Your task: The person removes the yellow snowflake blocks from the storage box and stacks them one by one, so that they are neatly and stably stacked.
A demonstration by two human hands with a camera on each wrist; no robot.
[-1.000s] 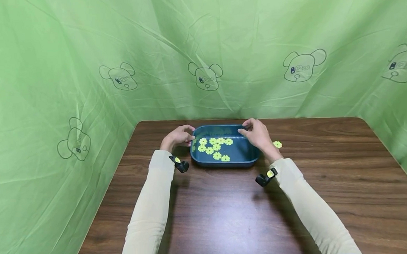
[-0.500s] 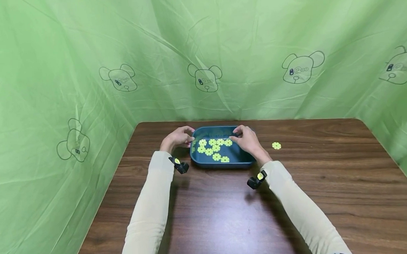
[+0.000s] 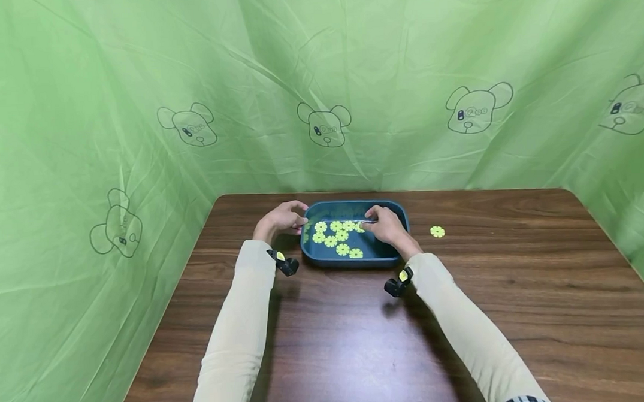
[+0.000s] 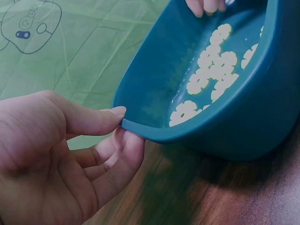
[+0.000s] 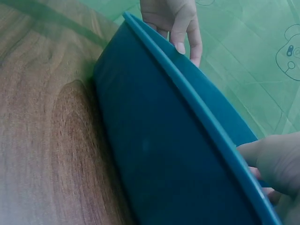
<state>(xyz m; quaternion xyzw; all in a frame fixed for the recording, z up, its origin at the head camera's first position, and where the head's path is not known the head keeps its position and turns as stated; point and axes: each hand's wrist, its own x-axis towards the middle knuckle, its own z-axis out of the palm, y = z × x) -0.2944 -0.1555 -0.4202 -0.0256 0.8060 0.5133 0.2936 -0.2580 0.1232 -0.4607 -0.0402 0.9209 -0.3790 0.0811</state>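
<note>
A dark blue oblong plastic basin (image 3: 378, 261) stands near the table's back edge. My left hand (image 3: 284, 217) pinches its left rim, thumb over the edge and fingers beneath, as the left wrist view shows. Several flat yellow flower-shaped pieces (image 3: 343, 249) lie on the basin's floor, mostly in its left half. My right hand (image 3: 388, 226) reaches down inside the basin, and its thumb and fingers pinch a thin flat piece (image 3: 371, 221), seen edge-on; I cannot tell its kind. In the right wrist view the basin's wall partly hides the right fingertips.
One more yellow flower-shaped piece (image 3: 437, 231) lies on the wooden table (image 3: 519, 264), right of the basin. Green cloth (image 3: 392, 72) with printed bear heads hangs behind and at both sides. A black wrist camera (image 3: 398, 281) sits on each sleeve.
My right hand has moved left and lower, from over the basin's right end to beside the flower-shaped pieces; a thin piece now shows between its fingers. My left hand stays on the rim.
</note>
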